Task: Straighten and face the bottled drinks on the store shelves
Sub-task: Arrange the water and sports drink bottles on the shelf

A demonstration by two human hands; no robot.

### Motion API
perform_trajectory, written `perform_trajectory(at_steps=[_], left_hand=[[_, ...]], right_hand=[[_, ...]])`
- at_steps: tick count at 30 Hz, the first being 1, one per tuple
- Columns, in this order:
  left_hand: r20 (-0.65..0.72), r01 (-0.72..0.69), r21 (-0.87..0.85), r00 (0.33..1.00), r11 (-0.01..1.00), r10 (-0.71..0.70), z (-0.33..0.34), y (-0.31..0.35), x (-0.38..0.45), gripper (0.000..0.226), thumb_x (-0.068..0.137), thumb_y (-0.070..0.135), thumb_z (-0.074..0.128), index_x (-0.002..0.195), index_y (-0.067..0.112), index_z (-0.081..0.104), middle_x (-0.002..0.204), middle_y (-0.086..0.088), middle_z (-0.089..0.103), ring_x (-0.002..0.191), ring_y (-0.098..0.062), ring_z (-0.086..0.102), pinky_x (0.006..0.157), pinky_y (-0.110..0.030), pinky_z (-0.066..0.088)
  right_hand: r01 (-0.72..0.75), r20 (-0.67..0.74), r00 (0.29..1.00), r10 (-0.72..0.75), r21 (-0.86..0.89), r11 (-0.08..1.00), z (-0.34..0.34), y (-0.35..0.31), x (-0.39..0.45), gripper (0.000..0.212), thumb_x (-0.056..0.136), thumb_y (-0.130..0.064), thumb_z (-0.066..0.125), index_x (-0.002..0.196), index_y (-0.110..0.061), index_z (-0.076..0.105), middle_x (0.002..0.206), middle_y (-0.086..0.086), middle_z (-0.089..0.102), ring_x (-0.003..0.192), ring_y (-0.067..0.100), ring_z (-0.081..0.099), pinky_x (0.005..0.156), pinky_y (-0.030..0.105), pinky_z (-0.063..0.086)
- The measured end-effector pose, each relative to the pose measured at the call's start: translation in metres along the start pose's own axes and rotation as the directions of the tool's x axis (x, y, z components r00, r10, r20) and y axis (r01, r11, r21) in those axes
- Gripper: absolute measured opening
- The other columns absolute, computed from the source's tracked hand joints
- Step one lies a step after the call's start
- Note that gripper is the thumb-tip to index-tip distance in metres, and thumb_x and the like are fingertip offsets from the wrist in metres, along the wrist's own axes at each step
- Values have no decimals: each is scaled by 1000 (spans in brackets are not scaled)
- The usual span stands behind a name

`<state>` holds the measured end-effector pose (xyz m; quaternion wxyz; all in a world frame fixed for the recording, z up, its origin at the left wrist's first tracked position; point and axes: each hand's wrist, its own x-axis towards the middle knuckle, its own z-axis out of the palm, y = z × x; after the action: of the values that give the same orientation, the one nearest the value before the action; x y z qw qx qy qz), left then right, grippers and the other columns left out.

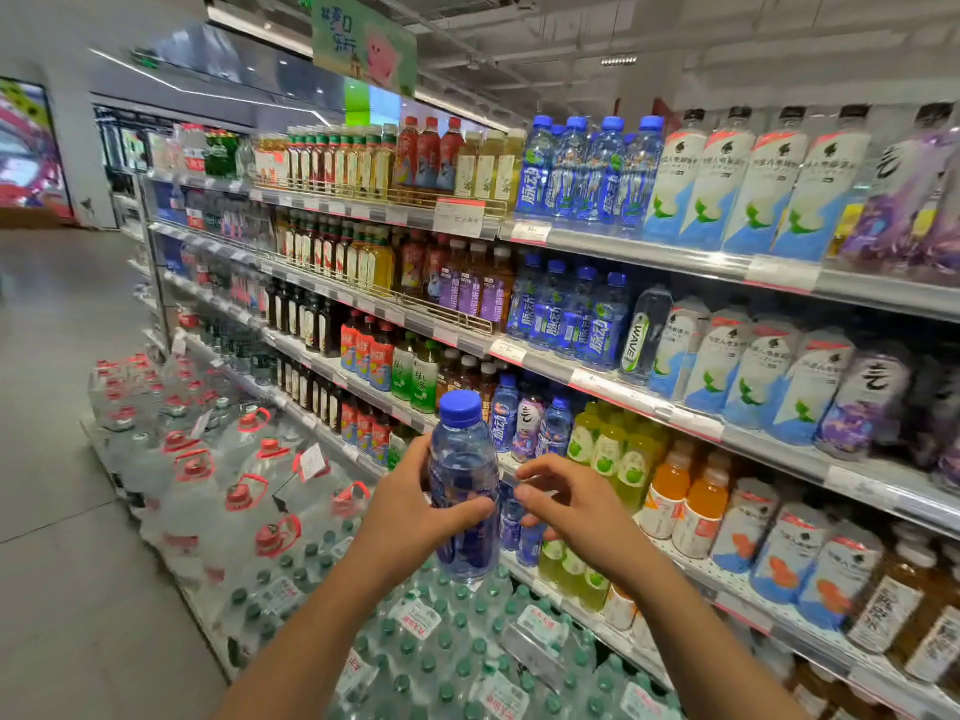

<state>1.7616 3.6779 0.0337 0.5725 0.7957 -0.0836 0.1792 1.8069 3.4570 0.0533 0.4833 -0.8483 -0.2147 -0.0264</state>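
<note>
A clear bottle with a blue cap and blue label [464,459] stands upright in the air in front of the shelves. My left hand [410,504] grips it around the middle, thumb across the label. My right hand [563,504] hovers just right of the bottle with fingers loosely curled, holding nothing; whether its fingertips touch the bottle I cannot tell. Behind the bottle, matching blue bottles [558,426] stand on the third shelf. More of the same brand fill the top shelf [589,171] and second shelf [571,314].
Green, orange and white-labelled drinks [675,496] line the shelves to the right. Shrink-wrapped packs of green-capped water [457,652] and large red-handled jugs [218,475] are stacked on the floor below. The aisle floor [52,459] runs along the left.
</note>
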Motion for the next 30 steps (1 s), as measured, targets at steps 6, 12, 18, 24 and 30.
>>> perform_trajectory(at_steps=[6, 12, 18, 24, 30], left_hand=[[16, 10, 50, 1000, 999, -11, 12, -14, 20, 65, 74, 27, 90, 126, 42, 54, 111, 26, 71, 100, 6, 67, 79, -14, 49], [13, 19, 86, 1000, 996, -21, 38, -20, 52, 66, 75, 29, 89, 128, 44, 53, 112, 26, 70, 101, 6, 67, 85, -24, 52], [-13, 74, 75, 997, 994, -73, 44, -44, 82, 65, 74, 34, 89, 126, 47, 52, 113, 31, 67, 102, 10, 64, 83, -20, 48], [0, 104, 91, 995, 990, -104, 26, -91, 132, 66, 70, 40, 88, 124, 52, 51, 111, 36, 66, 100, 11, 64, 85, -26, 49], [73, 143, 61, 986, 988, -148, 0, -159, 213, 66, 69, 33, 93, 121, 48, 56, 109, 30, 70, 97, 7, 68, 89, -37, 55]], right_hand=[[72, 45, 996, -72, 7, 997, 6, 15, 17, 29, 88, -44, 76, 114, -37, 67, 107, -13, 74, 100, 2, 70, 87, 25, 57], [54, 90, 994, -56, 23, 998, -17, 47, 53, 35, 87, -47, 76, 118, -34, 67, 109, -10, 74, 101, 3, 70, 92, 29, 58], [-42, 96, 993, 62, -198, 979, -39, 112, 115, 45, 84, -54, 75, 120, -31, 64, 115, -9, 70, 103, 6, 68, 95, 40, 56], [-96, 70, 987, 147, -480, 872, -33, 147, 202, 57, 90, -44, 71, 139, -19, 55, 137, 4, 61, 119, 24, 60, 97, 35, 47], [-226, -45, 967, 250, -600, 768, -4, 192, 312, 79, 86, -42, 73, 151, -10, 40, 151, 14, 43, 138, 33, 47, 108, 44, 44]])
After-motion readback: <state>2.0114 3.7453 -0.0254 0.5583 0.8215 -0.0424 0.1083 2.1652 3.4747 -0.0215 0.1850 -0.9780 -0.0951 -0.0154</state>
